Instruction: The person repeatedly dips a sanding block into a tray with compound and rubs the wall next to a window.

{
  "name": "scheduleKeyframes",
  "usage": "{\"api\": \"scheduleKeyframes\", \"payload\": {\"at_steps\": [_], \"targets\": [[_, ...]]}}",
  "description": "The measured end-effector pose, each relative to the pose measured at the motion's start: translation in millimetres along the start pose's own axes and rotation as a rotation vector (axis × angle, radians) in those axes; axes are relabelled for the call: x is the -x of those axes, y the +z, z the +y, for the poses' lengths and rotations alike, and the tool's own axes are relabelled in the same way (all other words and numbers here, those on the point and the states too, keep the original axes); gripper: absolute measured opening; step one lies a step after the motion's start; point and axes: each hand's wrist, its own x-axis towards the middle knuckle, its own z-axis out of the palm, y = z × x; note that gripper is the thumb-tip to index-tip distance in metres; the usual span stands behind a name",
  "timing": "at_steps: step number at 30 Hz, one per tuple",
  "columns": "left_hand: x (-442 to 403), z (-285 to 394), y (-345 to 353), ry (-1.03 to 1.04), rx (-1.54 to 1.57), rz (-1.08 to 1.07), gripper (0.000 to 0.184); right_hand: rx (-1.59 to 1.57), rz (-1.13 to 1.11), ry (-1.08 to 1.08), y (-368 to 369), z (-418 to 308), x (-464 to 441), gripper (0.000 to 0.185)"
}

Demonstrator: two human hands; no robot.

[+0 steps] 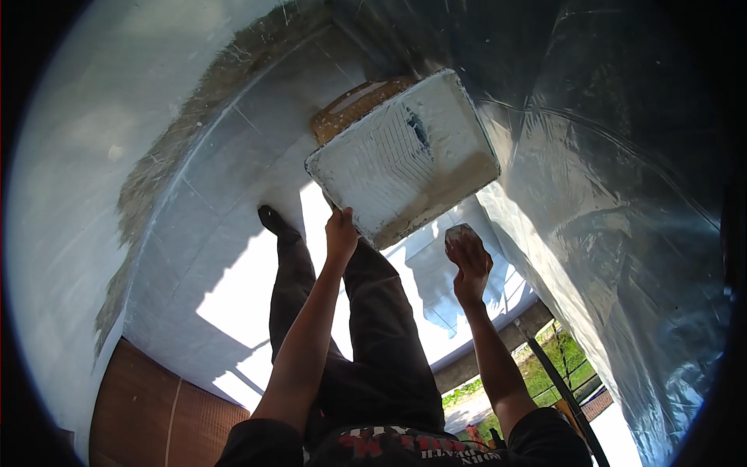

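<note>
A paint tray (405,159), coated in white paint with a ridged slope and a dark patch near its far side, is held at a tilt in front of me. My left hand (340,232) grips its near left edge, with the thumb on the rim and the fingers partly hidden underneath. To the right of the tray and apart from it, my right hand (469,261) is closed around a small, greyish, paint-smeared object (461,230). The fingers cover most of that object, so its kind is unclear.
A brown, paint-spattered object (354,107) shows behind the tray. Plastic sheeting (576,202) hangs along the right. On the left, a pale wall (85,179) has a rough grey strip above the tiled floor (210,194). A dark pole (562,389) stands at lower right, near grass.
</note>
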Motion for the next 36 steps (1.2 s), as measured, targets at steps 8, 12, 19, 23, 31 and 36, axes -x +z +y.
{"api": "scheduleKeyframes", "payload": {"at_steps": [8,12,19,23,31,36], "targets": [[2,7,0,-0.049,0.043,-0.011,0.03,0.105,-0.068,-0.091,42,-17,-35,0.065],[1,6,-1,-0.041,0.059,-0.009,0.029,0.147,-0.088,-0.046,43,-12,-8,0.064],[2,0,-1,0.019,-0.009,0.031,0.028,-0.411,0.107,0.534,26,-20,32,0.034],[-5,-6,-7,0.022,-0.095,-0.054,0.029,-0.716,0.188,0.802,6,-53,-12,0.03],[0,3,-3,-0.04,-0.048,-0.027,0.029,-0.657,0.25,0.668,19,-58,-39,0.028],[1,3,-2,-0.018,-0.008,-0.024,0.031,-0.493,0.279,0.604,20,-48,-44,0.021]]}}
